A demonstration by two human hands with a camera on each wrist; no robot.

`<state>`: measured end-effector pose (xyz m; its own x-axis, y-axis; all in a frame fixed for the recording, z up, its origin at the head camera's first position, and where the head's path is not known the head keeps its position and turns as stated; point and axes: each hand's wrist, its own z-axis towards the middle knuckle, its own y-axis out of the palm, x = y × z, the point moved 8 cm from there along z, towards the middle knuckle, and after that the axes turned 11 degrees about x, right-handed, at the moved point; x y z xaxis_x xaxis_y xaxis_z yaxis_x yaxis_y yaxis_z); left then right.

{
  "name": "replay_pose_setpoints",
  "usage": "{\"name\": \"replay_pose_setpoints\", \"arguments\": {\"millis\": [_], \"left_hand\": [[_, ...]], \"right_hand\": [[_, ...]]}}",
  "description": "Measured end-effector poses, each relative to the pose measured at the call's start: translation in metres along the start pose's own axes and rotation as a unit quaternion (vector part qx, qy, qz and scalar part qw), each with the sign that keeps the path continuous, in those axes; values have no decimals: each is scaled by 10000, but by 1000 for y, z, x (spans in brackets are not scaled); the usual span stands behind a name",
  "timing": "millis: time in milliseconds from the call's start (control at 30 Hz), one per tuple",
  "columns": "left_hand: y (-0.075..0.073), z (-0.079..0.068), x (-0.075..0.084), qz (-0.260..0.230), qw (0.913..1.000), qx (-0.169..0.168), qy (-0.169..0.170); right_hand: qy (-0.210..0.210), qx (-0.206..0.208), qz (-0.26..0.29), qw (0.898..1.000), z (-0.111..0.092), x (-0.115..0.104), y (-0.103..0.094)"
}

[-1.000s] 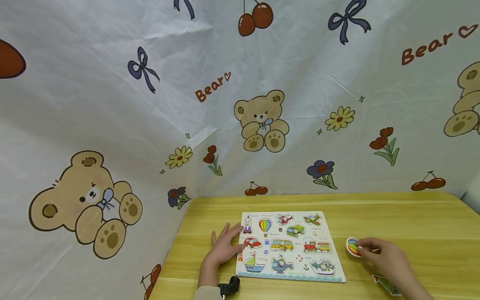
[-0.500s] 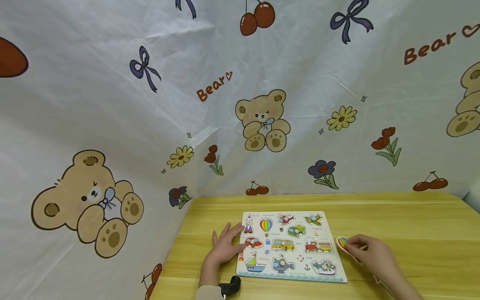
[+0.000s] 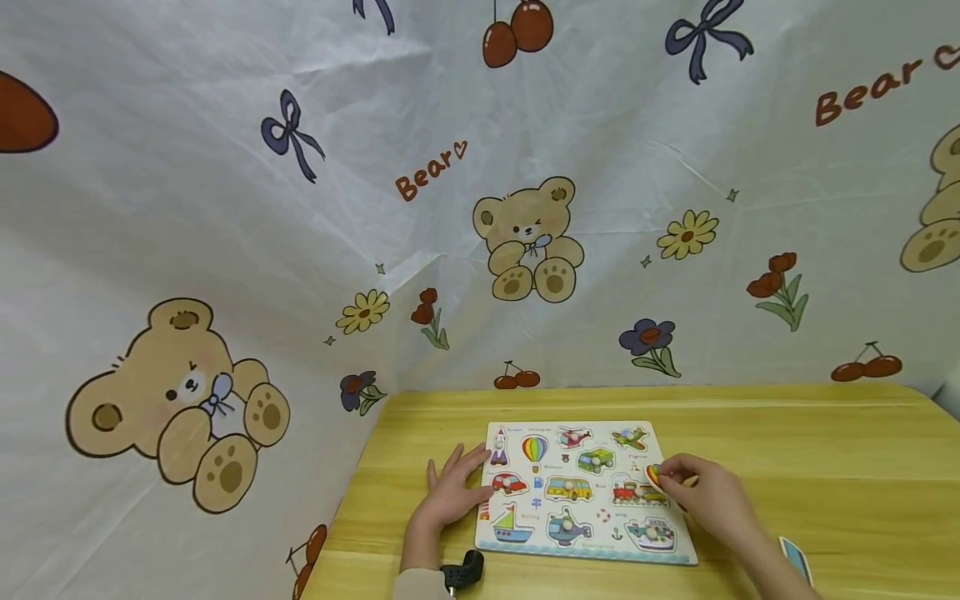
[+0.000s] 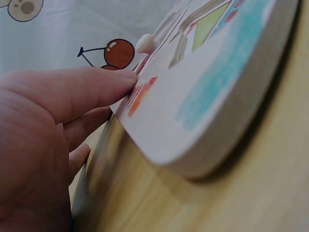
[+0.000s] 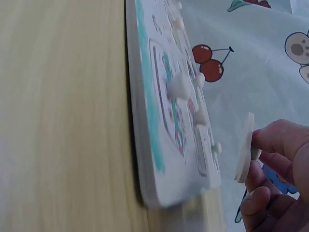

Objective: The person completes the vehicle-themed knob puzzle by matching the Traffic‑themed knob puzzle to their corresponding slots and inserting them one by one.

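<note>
In the head view, a white wooden puzzle board (image 3: pixel 600 533) with vehicle pictures lies flat on the table. My left hand (image 3: pixel 442 498) rests at the board's left edge, fingers spread; the left wrist view has its thumb (image 4: pixel 96 89) on the board's top near a corner. My right hand (image 3: pixel 705 492) pinches a small rainbow-striped knobbed puzzle piece (image 3: pixel 653 476), which looks like a hot-air balloon. In the right wrist view this piece (image 5: pixel 245 152) is held on edge by its knob, apart from the board. Part of its face is hidden behind the fingers in the head view.
Another flat piece (image 3: pixel 797 560) lies on the table (image 3: pixel 855 467) beside the right forearm. White knobs (image 5: pixel 179 87) stick up from the board. A white cloth (image 3: pixel 450 100) printed with bears hangs behind the table. A black device (image 3: pixel 463 570) sits at the left wrist.
My right hand has moved left with the balloon-like piece, from the bare table to the board's right edge. The left hand stays in place. The piece by the right forearm shows differently.
</note>
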<state>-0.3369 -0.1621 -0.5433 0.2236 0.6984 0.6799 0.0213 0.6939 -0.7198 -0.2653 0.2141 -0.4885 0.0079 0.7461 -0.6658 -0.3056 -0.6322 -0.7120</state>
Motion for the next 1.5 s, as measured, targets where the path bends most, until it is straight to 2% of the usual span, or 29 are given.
{"name": "replay_pose_setpoints", "arguments": {"millis": [467,800,1233,1500], "left_hand": [[-1,0,2,3,10000,41,-9],[-1,0,3,-19,10000,46,23],[0,1,1,-28,10000,34,-16],[-1,0,3,-2,10000,36,-44]], "right_hand": [[100,23,508,9987,14,-37,35],[-118,147,487,9986,31,-62,58],[122,-187,576,9981,50,-77,92],[126,-334,576,9977,55,-91,113]]}}
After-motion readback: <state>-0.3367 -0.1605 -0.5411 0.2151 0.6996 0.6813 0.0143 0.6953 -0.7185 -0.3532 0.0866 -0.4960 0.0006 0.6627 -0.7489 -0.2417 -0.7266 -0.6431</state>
